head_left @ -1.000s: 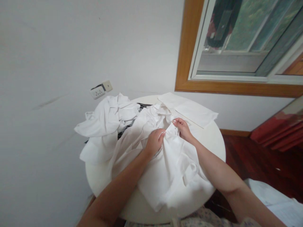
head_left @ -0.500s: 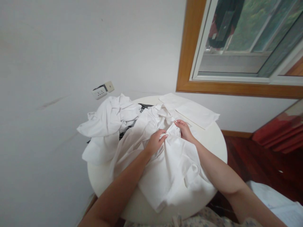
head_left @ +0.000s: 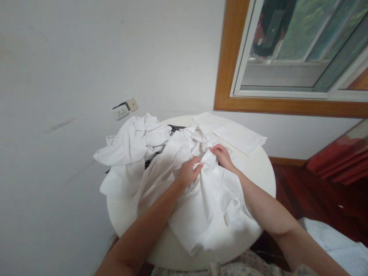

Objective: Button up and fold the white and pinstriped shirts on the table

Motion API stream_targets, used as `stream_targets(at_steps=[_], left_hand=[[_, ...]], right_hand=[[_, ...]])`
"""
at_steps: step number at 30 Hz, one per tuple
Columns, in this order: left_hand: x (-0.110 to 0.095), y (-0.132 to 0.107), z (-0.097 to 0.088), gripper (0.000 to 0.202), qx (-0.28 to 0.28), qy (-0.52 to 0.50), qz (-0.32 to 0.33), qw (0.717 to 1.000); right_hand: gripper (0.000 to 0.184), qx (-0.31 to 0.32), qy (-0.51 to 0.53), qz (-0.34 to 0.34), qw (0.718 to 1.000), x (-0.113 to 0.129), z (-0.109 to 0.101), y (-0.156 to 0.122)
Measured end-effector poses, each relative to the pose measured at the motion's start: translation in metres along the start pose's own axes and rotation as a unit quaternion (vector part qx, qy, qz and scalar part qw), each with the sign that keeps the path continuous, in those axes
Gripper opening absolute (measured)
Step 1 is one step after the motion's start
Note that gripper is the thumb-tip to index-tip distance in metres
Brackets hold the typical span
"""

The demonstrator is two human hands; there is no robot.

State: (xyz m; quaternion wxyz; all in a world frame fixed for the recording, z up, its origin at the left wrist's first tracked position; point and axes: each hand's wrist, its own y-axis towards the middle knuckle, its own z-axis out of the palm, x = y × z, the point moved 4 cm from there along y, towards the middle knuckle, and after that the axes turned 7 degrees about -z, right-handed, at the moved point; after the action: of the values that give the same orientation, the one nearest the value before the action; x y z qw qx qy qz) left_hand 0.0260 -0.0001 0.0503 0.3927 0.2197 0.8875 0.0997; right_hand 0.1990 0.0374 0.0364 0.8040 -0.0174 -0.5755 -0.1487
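Observation:
A rumpled white shirt (head_left: 212, 195) lies spread over the round white table, what looks like its collar towards the wall. My left hand (head_left: 189, 170) is closed on a fold of the shirt near its middle, thumb and fingers pinching the cloth. Slightly farther off and to the right, my right hand (head_left: 222, 155) pinches the same strip of cloth. A short stretch of fabric runs between the two hands. Whether a button sits under the fingertips is too small to make out.
Crumpled white cloth (head_left: 129, 142) is heaped at the table's left, with dark striped cloth (head_left: 148, 163) partly beneath. Flat white cloth (head_left: 232, 132) lies at the back right of the table (head_left: 263, 180). A wall socket (head_left: 120, 112) and a wood-framed window (head_left: 221, 76) are behind.
My right hand has shifted very slightly to the left, closer to the left hand. Both hands keep their pinch on the shirt.

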Motion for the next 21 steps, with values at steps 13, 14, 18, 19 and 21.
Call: stream_targets(at_steps=[13,14,18,19,21], left_hand=[[0.006,-0.002,0.006,0.015,-0.014,0.018,-0.045,0.999],[0.006,-0.002,0.006,0.015,-0.018,0.017,-0.043,0.999],[0.006,-0.003,0.008,0.016,-0.049,-0.01,-0.019,0.999],[0.007,-0.003,0.009,0.016,-0.057,-0.019,-0.017,0.998],[0.009,-0.002,0.01,0.016,-0.066,-0.029,-0.015,0.997]], right_hand=[[0.032,0.006,0.01,0.006,1.0,-0.003,0.0,0.001],[0.032,0.005,0.009,0.007,1.0,-0.004,0.0,0.001],[0.034,0.001,0.005,-0.005,1.0,-0.004,-0.001,0.002],[0.034,-0.001,0.002,-0.01,1.0,-0.004,-0.001,0.002],[0.035,-0.003,-0.007,-0.019,1.0,-0.003,-0.001,0.002]])
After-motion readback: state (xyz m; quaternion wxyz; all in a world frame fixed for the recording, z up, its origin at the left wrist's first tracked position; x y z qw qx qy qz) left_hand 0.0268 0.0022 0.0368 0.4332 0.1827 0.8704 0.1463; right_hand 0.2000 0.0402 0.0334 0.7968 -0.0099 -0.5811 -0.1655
